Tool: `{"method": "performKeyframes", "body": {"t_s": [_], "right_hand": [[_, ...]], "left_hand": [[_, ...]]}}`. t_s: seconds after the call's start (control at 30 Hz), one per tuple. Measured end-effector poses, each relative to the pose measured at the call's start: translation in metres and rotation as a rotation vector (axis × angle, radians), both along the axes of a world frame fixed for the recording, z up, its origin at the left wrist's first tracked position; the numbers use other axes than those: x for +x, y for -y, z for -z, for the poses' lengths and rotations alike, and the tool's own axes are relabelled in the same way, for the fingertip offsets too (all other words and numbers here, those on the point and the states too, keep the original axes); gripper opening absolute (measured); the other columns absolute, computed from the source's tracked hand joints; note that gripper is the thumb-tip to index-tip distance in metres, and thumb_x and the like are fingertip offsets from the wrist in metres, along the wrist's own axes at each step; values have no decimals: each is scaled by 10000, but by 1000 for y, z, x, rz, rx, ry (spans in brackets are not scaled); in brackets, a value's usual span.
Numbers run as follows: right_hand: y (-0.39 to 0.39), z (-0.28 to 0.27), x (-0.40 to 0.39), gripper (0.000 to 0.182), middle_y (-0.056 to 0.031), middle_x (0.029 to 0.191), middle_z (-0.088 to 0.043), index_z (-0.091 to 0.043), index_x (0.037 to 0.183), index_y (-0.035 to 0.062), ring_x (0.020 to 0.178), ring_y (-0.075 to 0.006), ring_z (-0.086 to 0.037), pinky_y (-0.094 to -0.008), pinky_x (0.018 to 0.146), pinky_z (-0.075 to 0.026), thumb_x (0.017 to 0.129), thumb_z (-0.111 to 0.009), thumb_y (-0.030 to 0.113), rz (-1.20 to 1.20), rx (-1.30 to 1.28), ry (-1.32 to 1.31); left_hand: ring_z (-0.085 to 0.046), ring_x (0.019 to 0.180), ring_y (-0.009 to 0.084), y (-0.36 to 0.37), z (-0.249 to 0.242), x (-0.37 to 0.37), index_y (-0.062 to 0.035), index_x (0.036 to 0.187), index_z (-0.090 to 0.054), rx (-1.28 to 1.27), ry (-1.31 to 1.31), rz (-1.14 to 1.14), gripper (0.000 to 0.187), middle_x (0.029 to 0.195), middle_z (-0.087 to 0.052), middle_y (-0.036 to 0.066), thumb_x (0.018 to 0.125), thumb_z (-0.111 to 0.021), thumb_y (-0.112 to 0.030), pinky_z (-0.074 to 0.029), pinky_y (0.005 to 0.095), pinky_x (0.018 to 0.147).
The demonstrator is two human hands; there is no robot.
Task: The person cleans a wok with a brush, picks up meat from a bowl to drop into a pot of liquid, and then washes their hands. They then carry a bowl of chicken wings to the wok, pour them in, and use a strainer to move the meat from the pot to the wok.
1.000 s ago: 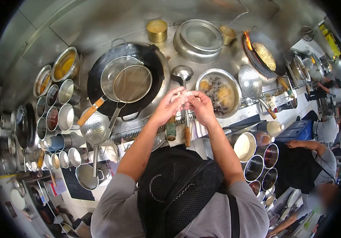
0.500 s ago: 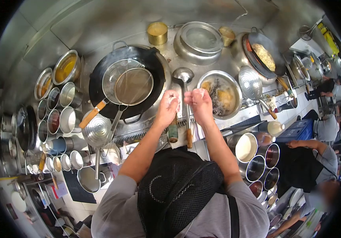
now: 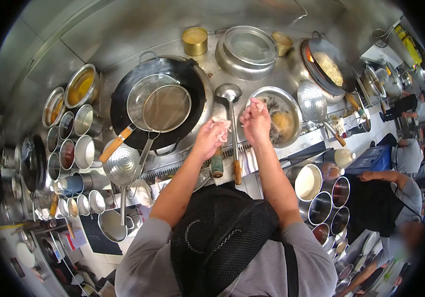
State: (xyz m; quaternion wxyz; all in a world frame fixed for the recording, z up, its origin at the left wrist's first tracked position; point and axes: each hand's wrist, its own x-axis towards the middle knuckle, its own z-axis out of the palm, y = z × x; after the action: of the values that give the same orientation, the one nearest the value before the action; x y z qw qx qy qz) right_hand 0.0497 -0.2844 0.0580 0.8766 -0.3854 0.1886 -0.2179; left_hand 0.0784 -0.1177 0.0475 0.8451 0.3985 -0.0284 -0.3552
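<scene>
Beside the ladle (image 3: 228, 91), the left hand (image 3: 209, 138) cups pale food (image 3: 221, 126).

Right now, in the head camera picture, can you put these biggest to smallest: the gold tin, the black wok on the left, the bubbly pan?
1. Black wok on the left
2. Bubbly pan
3. Gold tin

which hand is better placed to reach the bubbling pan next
Likely the right hand: in this view it overlaps the left edge of the bubbling pan. The left hand, holding pale food, is farther off, across the ladle.
</scene>
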Motion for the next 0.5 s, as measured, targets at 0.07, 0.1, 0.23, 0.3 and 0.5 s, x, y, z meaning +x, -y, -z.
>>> {"method": "performKeyframes", "body": {"t_s": [0.07, 0.1, 0.23, 0.3, 0.5], "right_hand": [[28, 11, -5, 183, 0, 756, -548, -557, 961, 85, 630, -128, -501, -288, 594, -442, 978, -523, 264, -182, 155, 103], [36, 9, -11, 183, 0, 756, -548, -557, 961, 85, 630, -128, -501, -288, 594, -442, 978, -523, 264, -180, 153, 101], [66, 25, -37, 153, 15, 744, -526, -581, 956, 66, 575, -104, -444, -266, 529, -385, 951, -552, 216, 21, 60, -191], [90, 50, -49, 248, -55, 709, -593, -634, 1022, -4, 574, -181, -540, -306, 545, -449, 929, -576, 218, 59, -380, -388], [119, 71, -54, 471, -266, 876, -669, -685, 920, -67, 779, -390, -647, -425, 756, -501, 841, -664, 397, -150, -1342, -738]], "left_hand": [[-504, 605, 68, -9, 7, 4, -72, 1027, -529, -14, -11, -19, 120, 789, -546, 17, 933, -567, -136, -297, 160, 414], [-512, 615, 73, -15, 11, 8, -71, 1026, -524, -26, -24, -45, 111, 803, -547, 25, 936, -558, -126, -298, 161, 410], [-533, 659, 92, -33, 21, 14, -72, 1017, -505, -48, 7, -76, 92, 825, -541, 29, 934, -539, -96, -325, 166, 425], [-546, 687, 96, -34, 22, 10, -73, 1028, -504, -14, 12, -58, 100, 854, -550, 30, 935, -535, -90, -355, 174, 462], [-618, 781, 139, -30, 30, -6, -87, 1031, -536, 169, -7, -35, 96, 917, -614, 38, 937, -533, -109, -460, 236, 594]]}}
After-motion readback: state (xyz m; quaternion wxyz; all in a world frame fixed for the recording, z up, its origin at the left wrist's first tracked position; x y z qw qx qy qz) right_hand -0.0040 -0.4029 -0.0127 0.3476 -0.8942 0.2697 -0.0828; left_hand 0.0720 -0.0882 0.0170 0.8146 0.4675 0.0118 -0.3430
